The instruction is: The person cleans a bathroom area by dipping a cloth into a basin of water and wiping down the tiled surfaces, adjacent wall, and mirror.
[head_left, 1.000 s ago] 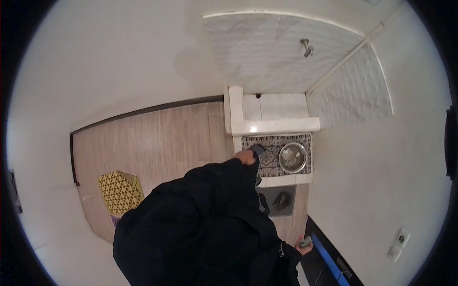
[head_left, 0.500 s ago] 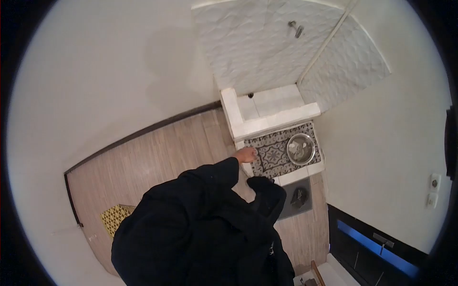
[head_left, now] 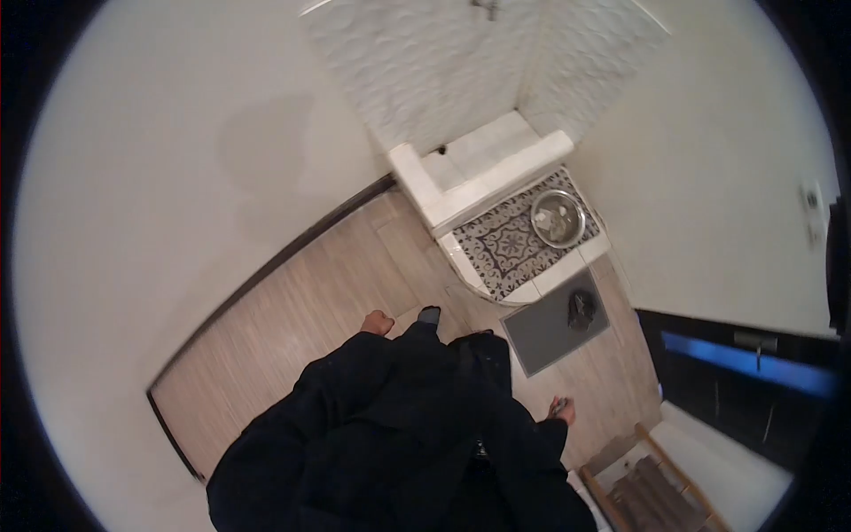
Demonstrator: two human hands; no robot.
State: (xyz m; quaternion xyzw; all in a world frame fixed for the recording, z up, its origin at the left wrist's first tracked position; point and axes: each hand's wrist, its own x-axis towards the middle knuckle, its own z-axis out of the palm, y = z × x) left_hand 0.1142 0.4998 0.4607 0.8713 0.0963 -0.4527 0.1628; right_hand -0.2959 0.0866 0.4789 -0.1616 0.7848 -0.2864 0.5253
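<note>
My left hand (head_left: 378, 323) hangs over the wood floor beside a foot in a grey sock (head_left: 429, 316); its fingers are curled in and nothing shows in them. Low on the right, my right hand (head_left: 562, 409) is closed around a small grey-green item (head_left: 558, 407), too small to name. Farther off, a round metal bowl (head_left: 558, 219) with pale pieces inside stands on a step with black-and-white patterned tiles (head_left: 507, 246). Between that step and my right hand lies a grey mat (head_left: 543, 331) with a dark object (head_left: 581, 309) on it.
Behind the patterned step is a raised white-tiled ledge (head_left: 505, 184), with a metal tap (head_left: 485, 9) on the wall above. At right are a black door with a blue strip (head_left: 753, 355) and a wooden rack (head_left: 612, 505) holding brown cloth (head_left: 651, 496).
The view has turned and shifted away from the step. My left hand has moved off the step's edge. My right hand, out of view half a second ago, shows again. The yellow patterned box has left view.
</note>
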